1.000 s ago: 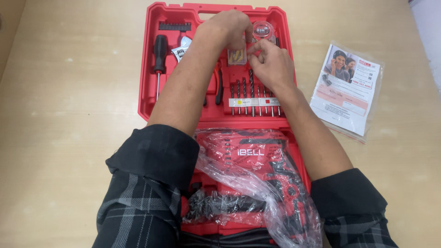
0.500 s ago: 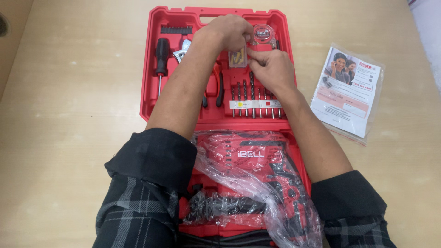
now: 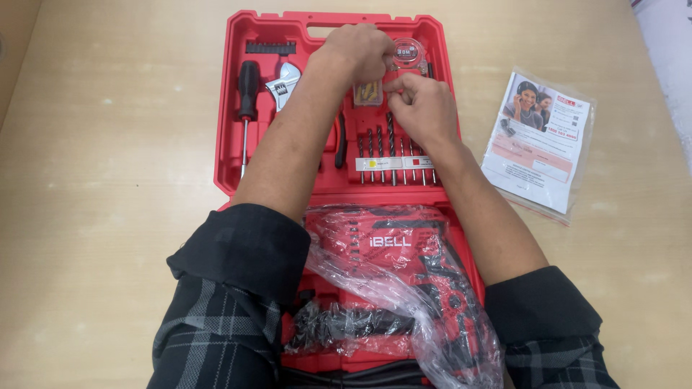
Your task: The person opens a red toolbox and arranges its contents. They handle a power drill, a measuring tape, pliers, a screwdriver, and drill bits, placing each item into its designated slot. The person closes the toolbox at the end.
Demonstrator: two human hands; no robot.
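Left hand [image 3: 358, 52]: curled over the top of the small clear packet of yellow plugs [image 3: 368, 92], fingers bent down onto it. Looks like a pinch on the packet's upper edge, though the fingertips are hidden, so can't say for sure.
Right hand [image 3: 424, 106]: loosely fisted, thumb and forefinger pinched together right at the packet's right edge, touching it.
Packet: sits in the upper middle of the open red tool case [image 3: 234, 108], just above the row of drill bits [image 3: 393, 153] and just left of the round tape measure [image 3: 409, 52].
Left side of the case: black-handled screwdriver [image 3: 247, 101] lying upright in its slot, adjustable wrench [image 3: 282, 83] just beside it, a strip of black bits [image 3: 270, 47] above both.
Lower half: red drill [image 3: 404, 281] in a crinkly clear plastic bag, close to the body.
Off to the right: bagged booklet [image 3: 537, 144] lying flat on the pale wooden surface [image 3: 108, 180], apart from the case.
Sleeves: dark plaid, pushed up both forearms.
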